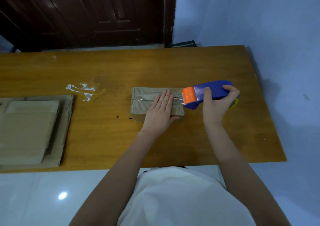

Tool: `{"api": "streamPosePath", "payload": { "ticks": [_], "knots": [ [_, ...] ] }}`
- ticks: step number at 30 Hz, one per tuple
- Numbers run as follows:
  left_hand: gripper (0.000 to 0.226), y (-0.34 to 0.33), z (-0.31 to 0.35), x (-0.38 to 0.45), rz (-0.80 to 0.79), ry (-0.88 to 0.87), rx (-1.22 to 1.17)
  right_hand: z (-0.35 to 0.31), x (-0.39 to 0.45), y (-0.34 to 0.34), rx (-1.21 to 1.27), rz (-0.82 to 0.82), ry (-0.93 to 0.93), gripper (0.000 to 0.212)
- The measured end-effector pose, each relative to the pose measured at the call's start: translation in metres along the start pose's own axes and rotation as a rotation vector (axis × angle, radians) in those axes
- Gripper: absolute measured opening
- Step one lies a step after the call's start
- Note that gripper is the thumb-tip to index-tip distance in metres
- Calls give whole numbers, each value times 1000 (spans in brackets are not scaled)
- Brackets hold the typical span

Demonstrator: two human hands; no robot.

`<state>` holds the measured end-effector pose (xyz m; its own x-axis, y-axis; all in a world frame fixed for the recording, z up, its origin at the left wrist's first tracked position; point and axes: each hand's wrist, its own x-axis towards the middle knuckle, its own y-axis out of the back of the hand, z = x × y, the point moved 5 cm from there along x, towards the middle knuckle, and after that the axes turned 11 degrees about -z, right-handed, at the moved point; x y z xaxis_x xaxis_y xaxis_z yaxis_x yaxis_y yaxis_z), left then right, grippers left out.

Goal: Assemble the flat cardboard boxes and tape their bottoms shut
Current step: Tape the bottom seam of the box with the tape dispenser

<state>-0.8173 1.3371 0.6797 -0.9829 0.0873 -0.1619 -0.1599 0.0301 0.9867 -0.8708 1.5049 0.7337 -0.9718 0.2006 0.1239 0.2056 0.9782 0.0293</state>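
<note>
A small assembled cardboard box (142,101) stands on the wooden table (155,66), its closed flaps facing up with clear tape along the seam. My left hand (160,111) lies flat on the box's right part, fingers straight, pressing the flaps and tape down. My right hand (216,104) grips a blue tape dispenser (214,89) with an orange roller end, held at the box's right edge. A short stretch of clear tape runs from the dispenser onto the box top.
A stack of flat cardboard boxes (29,130) lies at the table's left front. White torn patches (81,89) mark the tabletop left of the box. A dark wooden door (86,13) and a blue wall (251,18) stand behind the table.
</note>
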Motion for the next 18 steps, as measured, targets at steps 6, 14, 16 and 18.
{"api": "streamPosePath", "payload": {
  "ticks": [6, 14, 16, 18],
  "knots": [
    [81, -2, 1, 1, -21, -7, 15, 10, 5, 5, 71, 86, -76, 39],
    [79, 0, 3, 0, -24, -30, 23, 32, 10, 16, 140, 272, -232, 39],
    [79, 0, 0, -1, -20, -10, 10, 27, 18, 32, 88, 343, -166, 39],
    [79, 0, -3, -1, -23, -10, 2, 17, 29, 51, 0, 357, -84, 39]
  ]
}}
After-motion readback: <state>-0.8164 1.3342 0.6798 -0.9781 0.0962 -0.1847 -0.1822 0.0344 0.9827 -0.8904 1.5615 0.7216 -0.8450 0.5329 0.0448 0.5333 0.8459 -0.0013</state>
